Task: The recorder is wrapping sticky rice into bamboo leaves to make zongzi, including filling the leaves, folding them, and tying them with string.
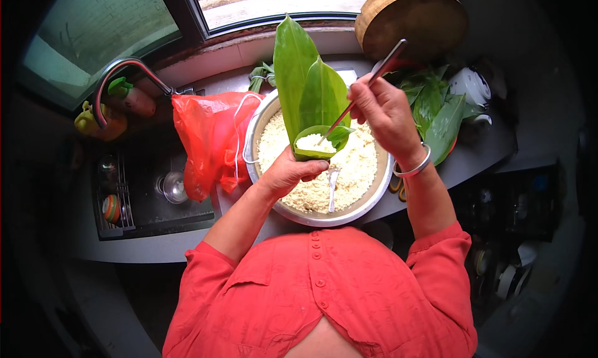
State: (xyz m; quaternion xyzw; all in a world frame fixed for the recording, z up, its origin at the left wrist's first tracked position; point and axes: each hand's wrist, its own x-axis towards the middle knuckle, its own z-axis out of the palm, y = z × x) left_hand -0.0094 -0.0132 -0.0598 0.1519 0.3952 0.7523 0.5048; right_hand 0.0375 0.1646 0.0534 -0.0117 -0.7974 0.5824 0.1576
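My left hand (295, 170) holds broad green leaves (299, 77) folded into a cone at the base, with white rice grains (316, 144) inside. In my right hand (380, 110) is a thin metal chopstick or rod (345, 110), slanting down so that its lower end touches the rice in the cone. Both hands are over a large metal basin (322, 221) of pale rice (299, 196). A metal spoon (332, 189) lies on that rice, its handle towards me.
Left of the basin are a red plastic bag (210, 138), a faucet (133, 61) and a dark sink (154, 204). More green leaves (441, 124), scissors (399, 189) and a white lidded container (469, 87) are on the right. A round wooden board (411, 21) leans near the window.
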